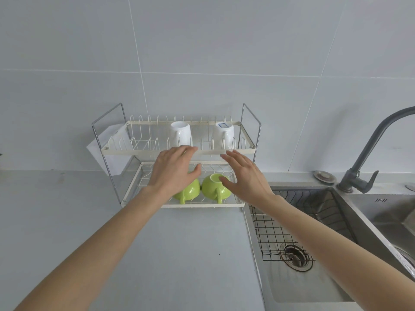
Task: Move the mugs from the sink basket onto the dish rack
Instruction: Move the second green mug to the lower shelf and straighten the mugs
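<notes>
A two-tier wire dish rack [179,151] stands against the tiled wall. Two white mugs [181,134] [223,134] sit upside down on its top tier. Two green mugs [190,190] [215,187] lie upside down on the lower tier, handles toward me. My left hand [174,170] hovers open over the left green mug, partly hiding it. My right hand [246,173] is open beside the right green mug, fingers spread, holding nothing. The black wire sink basket [272,234] in the sink holds no mugs that I can see.
The steel sink [292,286] with its drain [296,257] lies at the right, with a dark faucet [368,158] behind it. A second basin is at the far right. A white cloth [112,149] hangs left of the rack. Grey counter spreads in front.
</notes>
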A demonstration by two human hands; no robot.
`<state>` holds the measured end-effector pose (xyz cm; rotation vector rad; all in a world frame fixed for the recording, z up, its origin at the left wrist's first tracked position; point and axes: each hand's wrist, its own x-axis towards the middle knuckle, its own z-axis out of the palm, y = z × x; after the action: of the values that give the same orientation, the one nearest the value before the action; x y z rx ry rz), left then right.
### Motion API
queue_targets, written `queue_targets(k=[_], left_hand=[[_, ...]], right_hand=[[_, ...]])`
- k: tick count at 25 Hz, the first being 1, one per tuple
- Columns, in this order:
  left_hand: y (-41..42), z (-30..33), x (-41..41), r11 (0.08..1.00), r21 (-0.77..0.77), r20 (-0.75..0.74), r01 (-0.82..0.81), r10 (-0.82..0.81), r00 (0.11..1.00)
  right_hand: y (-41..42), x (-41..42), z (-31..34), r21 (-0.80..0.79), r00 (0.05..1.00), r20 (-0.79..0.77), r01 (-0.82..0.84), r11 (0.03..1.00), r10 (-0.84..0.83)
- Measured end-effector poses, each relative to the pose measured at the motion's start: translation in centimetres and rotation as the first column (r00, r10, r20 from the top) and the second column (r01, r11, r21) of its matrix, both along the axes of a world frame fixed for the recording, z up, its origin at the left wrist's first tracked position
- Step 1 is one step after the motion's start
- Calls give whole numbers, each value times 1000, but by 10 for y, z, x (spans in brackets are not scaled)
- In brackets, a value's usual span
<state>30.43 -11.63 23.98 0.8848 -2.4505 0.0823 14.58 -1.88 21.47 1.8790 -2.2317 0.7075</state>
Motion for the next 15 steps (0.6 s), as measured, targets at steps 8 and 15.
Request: queue_targets(k=[8, 15], left_hand=[[-28, 45, -17, 998, 5, 16, -59, 58, 998], [-82, 65, -36, 988, 104, 130, -117, 103, 986]], right_hand=[[-28, -21, 42, -45, 999, -15, 29, 999, -30], [-72, -45, 71, 41, 996, 27, 78, 996, -79]])
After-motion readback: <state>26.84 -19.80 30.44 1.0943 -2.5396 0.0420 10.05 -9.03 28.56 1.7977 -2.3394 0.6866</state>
